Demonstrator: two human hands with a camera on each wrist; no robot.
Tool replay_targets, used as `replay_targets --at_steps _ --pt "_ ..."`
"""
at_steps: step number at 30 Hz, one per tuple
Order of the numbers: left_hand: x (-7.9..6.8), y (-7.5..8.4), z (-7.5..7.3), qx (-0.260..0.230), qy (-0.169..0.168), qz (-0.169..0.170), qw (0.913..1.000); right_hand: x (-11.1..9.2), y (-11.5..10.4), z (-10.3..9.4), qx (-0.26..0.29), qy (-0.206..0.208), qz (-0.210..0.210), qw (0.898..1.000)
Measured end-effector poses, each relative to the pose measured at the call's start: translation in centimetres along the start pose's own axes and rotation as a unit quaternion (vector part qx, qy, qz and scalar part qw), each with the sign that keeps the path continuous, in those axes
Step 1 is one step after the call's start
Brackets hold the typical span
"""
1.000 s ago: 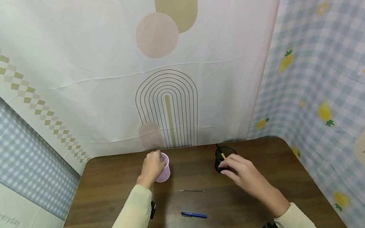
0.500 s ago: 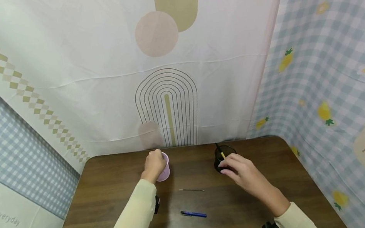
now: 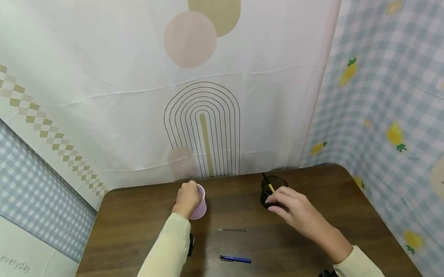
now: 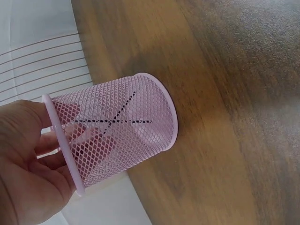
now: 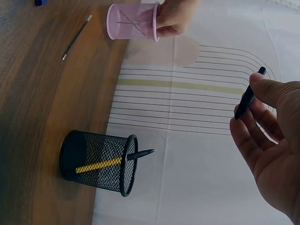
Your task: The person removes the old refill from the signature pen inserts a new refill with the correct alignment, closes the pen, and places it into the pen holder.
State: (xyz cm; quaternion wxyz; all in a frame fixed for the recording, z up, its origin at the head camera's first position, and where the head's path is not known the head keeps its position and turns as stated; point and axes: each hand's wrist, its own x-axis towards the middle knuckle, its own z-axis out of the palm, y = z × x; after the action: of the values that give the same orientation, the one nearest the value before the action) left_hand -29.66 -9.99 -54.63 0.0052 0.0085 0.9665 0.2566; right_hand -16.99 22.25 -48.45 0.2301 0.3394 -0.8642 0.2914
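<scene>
My left hand [image 3: 187,199] reaches into the pink mesh pen cup [image 4: 154,103], its thumb and fingers inside past the rim. Two thin dark rods [image 4: 114,122] cross inside the cup, showing dotted through the mesh. Whether the fingertips pinch a rod I cannot tell. My right hand [image 3: 300,210] pinches a short black pen barrel piece [image 5: 247,96] between thumb and fingertips, in the air close to the black mesh pen cup [image 5: 75,150]. A yellow-and-black pen [image 5: 99,165] leans in that cup, its black tip above the rim.
A thin ink refill [image 3: 233,230] lies mid-table between the two cups. Nearer the front lies a blue pen [image 3: 235,259] with a black end. The wooden table's [image 3: 135,245] back edge meets a hanging cloth [image 3: 130,123].
My left forearm has shifted slightly right and the hand has settled over the pink cup. The right hand and the pens stay where they were.
</scene>
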Motion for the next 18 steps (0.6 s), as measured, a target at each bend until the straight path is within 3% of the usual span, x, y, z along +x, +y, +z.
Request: replay_targets --at_steps 10,18 --pt "-0.21 0.61 -0.50 0.010 -0.028 -0.008 0.9995 -0.01 0.03 -0.16 0.000 0.003 0.001 1.000" --pt "0.37 0.20 -0.06 0.010 -0.038 -0.020 0.9990 0.02 -0.05 -0.14 0.002 0.002 -0.001 1.000"
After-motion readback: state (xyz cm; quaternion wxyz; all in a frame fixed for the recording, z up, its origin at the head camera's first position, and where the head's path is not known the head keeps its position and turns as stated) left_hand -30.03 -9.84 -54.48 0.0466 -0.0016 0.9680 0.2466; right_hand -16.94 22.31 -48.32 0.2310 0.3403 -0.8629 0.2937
